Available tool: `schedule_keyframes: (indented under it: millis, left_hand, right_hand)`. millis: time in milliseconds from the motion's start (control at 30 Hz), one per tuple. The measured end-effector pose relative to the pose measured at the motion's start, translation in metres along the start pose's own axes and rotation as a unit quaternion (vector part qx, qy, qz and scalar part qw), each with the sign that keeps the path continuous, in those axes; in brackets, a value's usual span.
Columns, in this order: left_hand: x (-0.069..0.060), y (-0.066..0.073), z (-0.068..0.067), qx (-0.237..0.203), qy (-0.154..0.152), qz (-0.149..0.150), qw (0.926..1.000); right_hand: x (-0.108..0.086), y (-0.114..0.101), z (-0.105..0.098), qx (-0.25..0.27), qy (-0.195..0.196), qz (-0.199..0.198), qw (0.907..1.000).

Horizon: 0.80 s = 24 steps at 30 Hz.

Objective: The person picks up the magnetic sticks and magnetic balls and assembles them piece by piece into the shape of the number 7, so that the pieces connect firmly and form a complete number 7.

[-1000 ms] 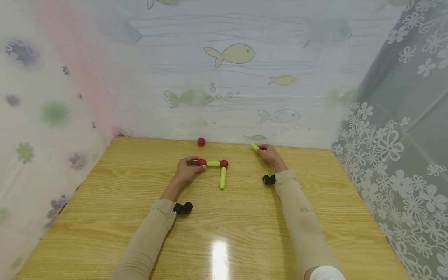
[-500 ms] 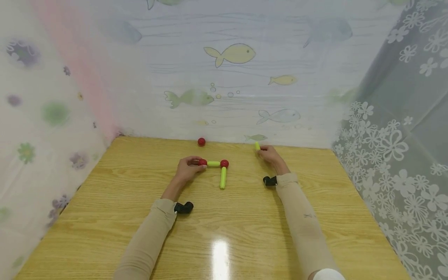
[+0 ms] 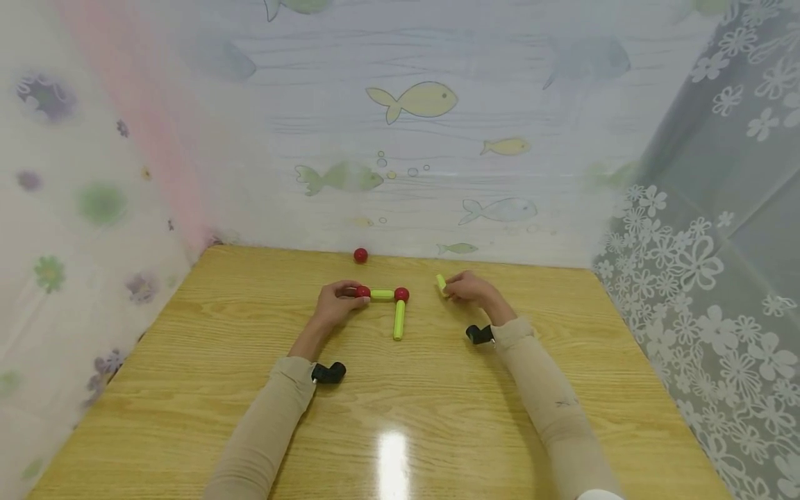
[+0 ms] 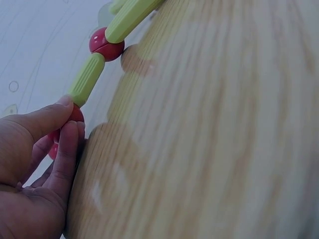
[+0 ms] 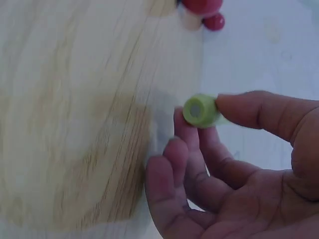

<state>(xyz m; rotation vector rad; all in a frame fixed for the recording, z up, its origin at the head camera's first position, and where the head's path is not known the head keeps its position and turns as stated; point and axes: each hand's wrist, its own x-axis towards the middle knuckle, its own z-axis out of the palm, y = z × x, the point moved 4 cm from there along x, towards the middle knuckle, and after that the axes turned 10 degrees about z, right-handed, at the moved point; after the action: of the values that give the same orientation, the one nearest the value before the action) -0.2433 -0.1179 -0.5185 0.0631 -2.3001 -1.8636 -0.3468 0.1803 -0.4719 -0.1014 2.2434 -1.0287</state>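
Note:
On the table, my left hand (image 3: 337,303) pinches a red ball (image 3: 363,293) between thumb and fingers. A short yellow-green rod (image 3: 382,294) joins that ball to a second red ball (image 3: 402,295). From the second ball another yellow-green rod (image 3: 398,321) extends toward the near side, making an L shape. To the right of this, my right hand (image 3: 471,289) pinches a loose yellow-green rod (image 3: 441,283) by thumb and fingertips. A grey disc shows in that rod's end (image 5: 198,110) in the right wrist view. The two hands are apart.
A loose red ball (image 3: 360,255) lies at the table's back edge, behind the joined pieces. The wooden table (image 3: 350,430) meets a fish-print curtain (image 3: 412,167) at the back. Patterned curtains hang at both sides.
My right hand has moved left and nearer with the loose rod, whose angle has changed. The left hand and the joined pieces stay in place.

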Motion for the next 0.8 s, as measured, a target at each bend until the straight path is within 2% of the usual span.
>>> schedule_keyframes:
  millis: [167,367,500,800]
  left_hand:
    - [0.0,0.0,0.0,0.002,-0.002,0.003,1.0]
    - [0.0,0.001,0.0,0.001,-0.001,0.004,1.0]
    - [0.0,0.002,0.0,0.002,-0.002,0.006,1.0]
    - [-0.004,0.004,0.001,0.004,0.0,0.008,1.0]
  right_hand:
    - [-0.01,-0.008,0.017,0.012,-0.045,-0.017,0.9988]
    - [-0.024,-0.012,0.044,0.042,-0.087,-0.009,0.9952]
    - [-0.035,-0.013,0.062,0.043,-0.111,-0.014,0.9927]
    - [-0.059,-0.014,0.093,0.052,-0.173,-0.043,0.9825]
